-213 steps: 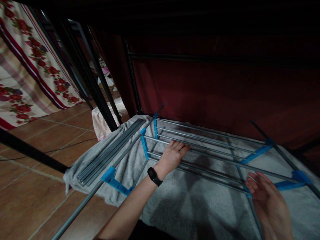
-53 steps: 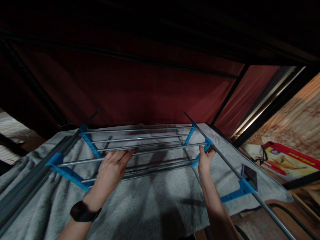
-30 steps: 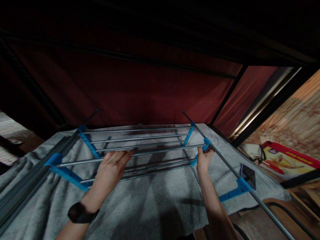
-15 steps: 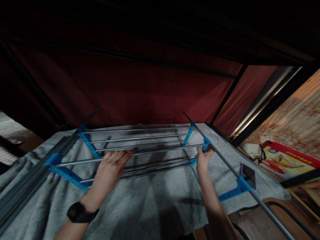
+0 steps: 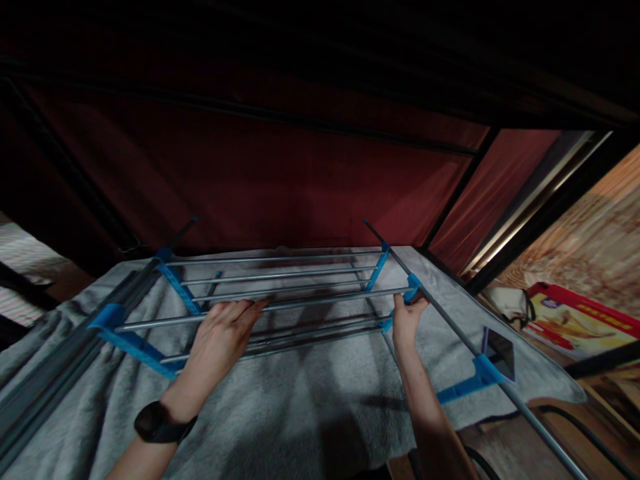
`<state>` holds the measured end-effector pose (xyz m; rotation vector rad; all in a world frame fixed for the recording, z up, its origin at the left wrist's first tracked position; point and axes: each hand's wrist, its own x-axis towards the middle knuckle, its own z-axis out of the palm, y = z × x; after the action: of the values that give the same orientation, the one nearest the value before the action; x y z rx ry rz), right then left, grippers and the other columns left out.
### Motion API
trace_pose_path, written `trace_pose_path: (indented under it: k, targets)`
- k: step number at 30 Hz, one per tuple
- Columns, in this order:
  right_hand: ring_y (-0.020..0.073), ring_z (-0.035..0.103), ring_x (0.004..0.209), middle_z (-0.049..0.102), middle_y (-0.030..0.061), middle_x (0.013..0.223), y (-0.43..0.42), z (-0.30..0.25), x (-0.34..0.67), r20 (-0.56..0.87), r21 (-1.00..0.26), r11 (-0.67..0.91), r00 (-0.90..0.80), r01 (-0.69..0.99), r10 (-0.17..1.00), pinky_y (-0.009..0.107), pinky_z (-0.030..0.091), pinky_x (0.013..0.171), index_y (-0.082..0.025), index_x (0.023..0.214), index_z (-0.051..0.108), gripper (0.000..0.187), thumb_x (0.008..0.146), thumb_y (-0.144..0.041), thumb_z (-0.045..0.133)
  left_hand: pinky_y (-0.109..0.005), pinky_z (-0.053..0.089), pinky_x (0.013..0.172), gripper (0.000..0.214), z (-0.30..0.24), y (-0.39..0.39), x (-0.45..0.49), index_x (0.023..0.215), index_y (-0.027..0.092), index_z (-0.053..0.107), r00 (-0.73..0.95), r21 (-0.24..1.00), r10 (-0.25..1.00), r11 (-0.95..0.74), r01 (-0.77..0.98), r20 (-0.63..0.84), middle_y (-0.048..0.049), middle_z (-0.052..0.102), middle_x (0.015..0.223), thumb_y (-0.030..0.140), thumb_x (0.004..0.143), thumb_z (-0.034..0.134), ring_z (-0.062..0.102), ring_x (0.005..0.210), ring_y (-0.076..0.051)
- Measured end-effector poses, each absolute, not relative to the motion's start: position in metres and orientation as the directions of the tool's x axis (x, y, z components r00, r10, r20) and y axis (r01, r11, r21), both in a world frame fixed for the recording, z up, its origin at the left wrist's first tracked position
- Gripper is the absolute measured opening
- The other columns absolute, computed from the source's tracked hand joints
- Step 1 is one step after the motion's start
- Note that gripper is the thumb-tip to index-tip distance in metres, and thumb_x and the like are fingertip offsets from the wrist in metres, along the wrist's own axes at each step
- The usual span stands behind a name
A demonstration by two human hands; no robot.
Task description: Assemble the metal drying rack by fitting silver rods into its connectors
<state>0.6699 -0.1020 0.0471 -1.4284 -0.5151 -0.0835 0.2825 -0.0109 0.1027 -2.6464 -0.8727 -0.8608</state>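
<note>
A partly assembled rack of grey metal tubes and blue plastic brackets lies on a grey blanket [image 5: 300, 413]. My left hand [image 5: 227, 330], with a dark watch [image 5: 163, 421] on its wrist, has its fingers over a metal tube [image 5: 315, 302] that spans the rack. Its fingertips are partly hidden behind that tube. At the tube's right end, my right hand [image 5: 409, 319] grips a blue bracket [image 5: 413, 283], thumb up against the tube end. The tube's left end meets another blue bracket [image 5: 135, 347]. A further blue bracket [image 5: 473, 381] sits lower on the right side pole [image 5: 447, 320].
Dark red fabric [image 5: 300, 180] on a black frame stands behind the rack. A phone-like dark flat object [image 5: 501, 352] lies right of the side pole. Beyond the blanket are a red and yellow box [image 5: 585, 320] and a white item with a black strap [image 5: 504, 301].
My view has shifted very slightly. Both hands keep their places on the rack, and the tubes show no clear movement.
</note>
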Motion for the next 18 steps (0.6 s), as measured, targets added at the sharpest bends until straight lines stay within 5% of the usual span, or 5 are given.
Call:
trace_pose_path:
  k: [6,18]
  targets:
    - [0.0248,0.054,0.113,0.057,0.0053,0.114,-0.112,0.044,0.671,0.371,-0.919,0.233,0.898,0.318,0.237,0.05,0.035,0.113,-0.021,0.114,0.049,0.048,0.071,-0.039,0.061,-0.036,0.045,0.082,0.034,0.107,-0.02,0.284,0.13,0.018,0.063,0.651,-0.003,0.52,-0.78,0.625,0.553,-0.0085,0.07,0.098,0.018,0.102,0.044,0.063,0.09,-0.022]
    - [0.0307,0.062,0.116,0.064,0.0105,0.117,-0.108,0.03,0.688,0.387,-0.888,0.341,0.902,0.308,0.194,0.053,0.039,0.109,-0.03,0.105,0.052,0.052,0.06,-0.037,0.076,-0.038,0.044,0.088,0.039,0.115,-0.027,0.283,0.134,0.019,0.058,0.671,0.044,0.578,-0.772,0.634,0.465,-0.0083,0.068,0.104,0.011,0.098,0.047,0.061,0.092,-0.021]
